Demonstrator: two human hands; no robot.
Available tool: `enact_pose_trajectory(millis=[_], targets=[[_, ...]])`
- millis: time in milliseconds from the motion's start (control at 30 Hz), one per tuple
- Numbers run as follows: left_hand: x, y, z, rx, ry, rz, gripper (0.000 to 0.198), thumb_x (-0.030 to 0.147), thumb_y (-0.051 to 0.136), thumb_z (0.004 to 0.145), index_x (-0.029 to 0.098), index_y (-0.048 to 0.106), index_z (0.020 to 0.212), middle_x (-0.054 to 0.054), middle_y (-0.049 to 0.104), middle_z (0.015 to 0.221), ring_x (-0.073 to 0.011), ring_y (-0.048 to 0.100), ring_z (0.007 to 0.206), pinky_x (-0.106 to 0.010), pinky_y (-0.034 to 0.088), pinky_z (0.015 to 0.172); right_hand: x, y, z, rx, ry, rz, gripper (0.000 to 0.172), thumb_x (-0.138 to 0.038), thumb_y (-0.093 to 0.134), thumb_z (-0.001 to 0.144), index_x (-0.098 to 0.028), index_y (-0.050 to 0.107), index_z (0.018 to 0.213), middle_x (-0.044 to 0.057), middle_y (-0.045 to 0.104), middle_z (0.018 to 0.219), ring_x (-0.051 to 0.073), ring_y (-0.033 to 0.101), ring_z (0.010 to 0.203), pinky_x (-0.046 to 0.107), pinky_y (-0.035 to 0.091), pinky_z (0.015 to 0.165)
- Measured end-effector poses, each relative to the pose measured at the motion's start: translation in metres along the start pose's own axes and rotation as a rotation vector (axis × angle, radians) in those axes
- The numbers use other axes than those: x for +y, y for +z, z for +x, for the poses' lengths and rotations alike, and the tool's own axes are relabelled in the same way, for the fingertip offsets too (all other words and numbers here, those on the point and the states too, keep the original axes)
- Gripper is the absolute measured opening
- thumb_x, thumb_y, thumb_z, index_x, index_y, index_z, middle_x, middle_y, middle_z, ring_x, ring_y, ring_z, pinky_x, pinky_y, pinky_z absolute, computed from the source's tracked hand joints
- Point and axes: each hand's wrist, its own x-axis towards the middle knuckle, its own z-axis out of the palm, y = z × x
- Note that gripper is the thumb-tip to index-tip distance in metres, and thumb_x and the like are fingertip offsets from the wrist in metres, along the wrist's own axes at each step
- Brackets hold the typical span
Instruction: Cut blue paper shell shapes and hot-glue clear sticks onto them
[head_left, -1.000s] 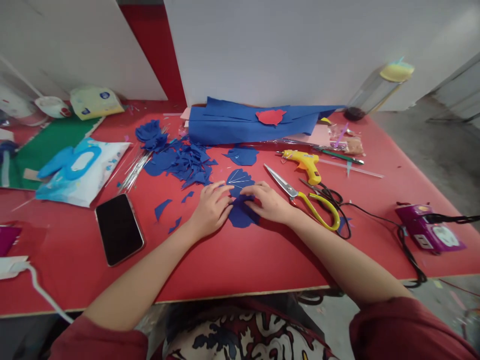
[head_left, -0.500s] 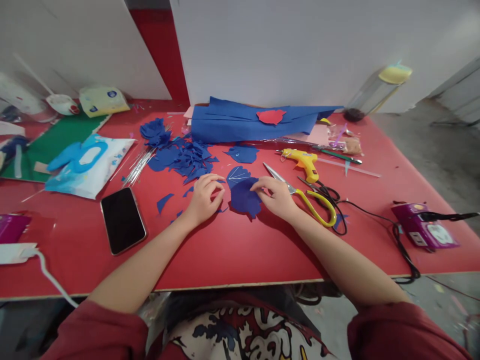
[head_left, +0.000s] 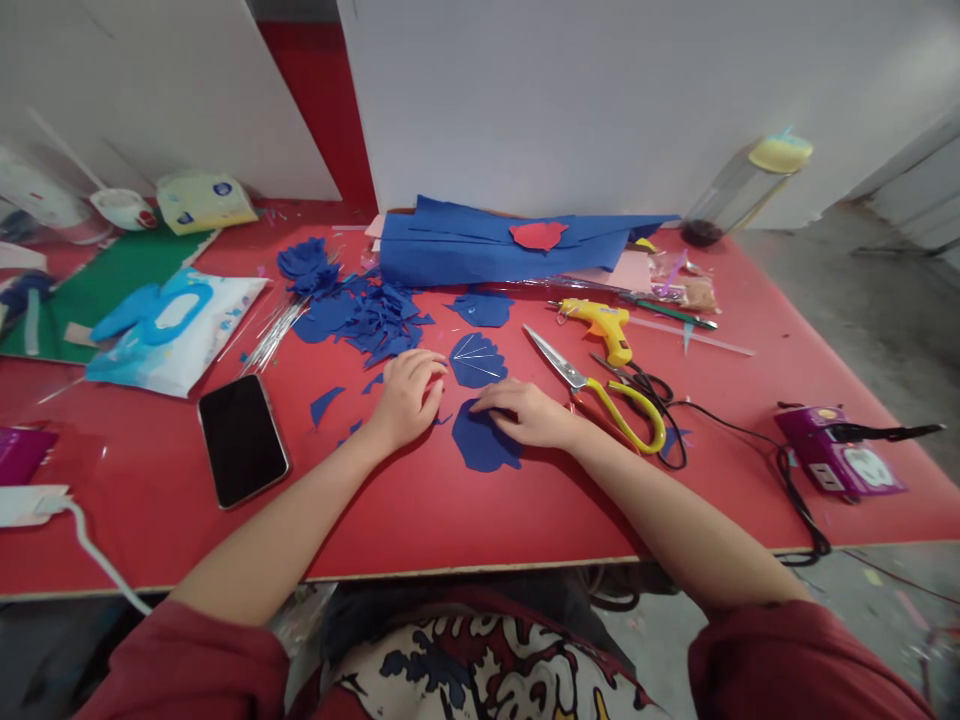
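My right hand (head_left: 525,412) lies flat on a round blue paper cut-out (head_left: 480,445) on the red table (head_left: 487,520), fingers stretched and pressing it down. My left hand (head_left: 409,392) rests on the table just left of it, fingers loosely curled, holding nothing I can see. Just beyond both hands lies a blue shell-shaped piece with thin wires fanned across it (head_left: 477,360). Yellow-handled scissors (head_left: 600,390) lie to the right of my right hand.
A yellow glue gun (head_left: 604,328) with a black cord, a purple power strip (head_left: 840,462), a phone (head_left: 241,437), blue paper scraps (head_left: 367,318), folded blue sheets (head_left: 487,250), a wipes pack (head_left: 169,330) and a clear bottle (head_left: 739,185) lie about.
My right hand lifted the blue cut-out off the wired piece, then laid it flat nearer to me. My left hand let go and drew back slightly left.
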Motion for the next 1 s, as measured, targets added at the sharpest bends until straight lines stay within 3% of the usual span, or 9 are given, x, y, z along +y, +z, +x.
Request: enact_pose_trajectory(millis=[167,333,467,533,600,700,867,1000], targets=[[0.003,-0.001,-0.002,-0.081,0.089,0.124,0.023,0.022,0.043,0.085,0.018,0.063,0.097,-0.009,0.061,0.115,-0.028,0.047,0.114,-0.047,0.034,0.095,-0.001,0.004,-0.002,-0.026,-0.008,-0.173,0.026,-0.015,0.046,0.083,-0.017,0.061,0.103,0.009,0.068,0.098,0.019,0.062,0.091,0.037,0.045,0.079],[0.005,0.001,-0.006,-0.19,0.167,0.169,0.029,0.025,0.043,0.087,0.018,0.06,0.109,-0.01,0.058,0.125,-0.0303,0.043,0.12,-0.052,0.029,0.097,0.0,-0.008,0.0,0.179,0.069,-0.329,0.021,-0.02,0.045,0.086,-0.016,0.06,0.1,0.009,0.068,0.089,0.02,0.062,0.082,0.035,0.043,0.074],[0.004,0.002,-0.006,-0.253,0.189,0.191,0.034,0.028,0.041,0.089,0.016,0.058,0.115,-0.012,0.056,0.128,-0.0319,0.041,0.124,-0.055,0.023,0.1,0.018,-0.039,-0.004,0.446,0.405,-0.461,0.016,-0.021,0.045,0.082,-0.018,0.058,0.09,0.009,0.066,0.083,0.02,0.059,0.072,0.036,0.044,0.071],[0.004,0.003,-0.006,-0.272,0.186,0.192,0.035,0.028,0.041,0.089,0.016,0.057,0.117,-0.012,0.055,0.13,-0.0319,0.04,0.125,-0.056,0.022,0.101,0.03,-0.055,-0.01,0.507,0.641,-0.561,0.017,-0.021,0.044,0.08,-0.017,0.056,0.092,0.012,0.064,0.088,0.025,0.058,0.083,0.04,0.043,0.076],[0.004,0.003,-0.006,-0.285,0.184,0.184,0.036,0.028,0.04,0.089,0.017,0.057,0.118,-0.011,0.054,0.131,-0.0321,0.04,0.125,-0.056,0.022,0.101,0.041,-0.067,-0.018,0.508,0.9,-0.683,0.022,-0.024,0.045,0.079,-0.012,0.054,0.096,0.019,0.061,0.095,0.032,0.055,0.093,0.046,0.042,0.078],[0.004,0.004,-0.006,-0.298,0.182,0.172,0.036,0.029,0.041,0.089,0.017,0.057,0.119,-0.012,0.055,0.129,-0.0325,0.041,0.124,-0.057,0.023,0.101,0.054,-0.074,-0.03,0.444,1.108,-0.775,0.034,-0.026,0.047,0.077,-0.006,0.048,0.105,0.028,0.053,0.108,0.039,0.049,0.103,0.051,0.042,0.078],[0.003,0.003,-0.005,-0.317,0.182,0.157,0.036,0.03,0.04,0.089,0.017,0.058,0.117,-0.012,0.057,0.126,-0.0319,0.043,0.123,-0.056,0.024,0.101,0.069,-0.073,-0.038,0.334,1.206,-0.684,0.041,-0.022,0.048,0.077,0.0,0.045,0.112,0.031,0.051,0.112,0.038,0.049,0.106,0.049,0.041,0.084],[0.002,-0.001,-0.004,-0.336,0.187,0.129,0.035,0.029,0.039,0.09,0.015,0.059,0.115,-0.013,0.058,0.125,-0.0287,0.047,0.12,-0.053,0.026,0.101,0.079,-0.081,-0.039,0.3,1.236,-0.578,0.034,-0.02,0.05,0.075,-0.003,0.056,0.103,0.025,0.059,0.104,0.034,0.055,0.101,0.042,0.042,0.083]])
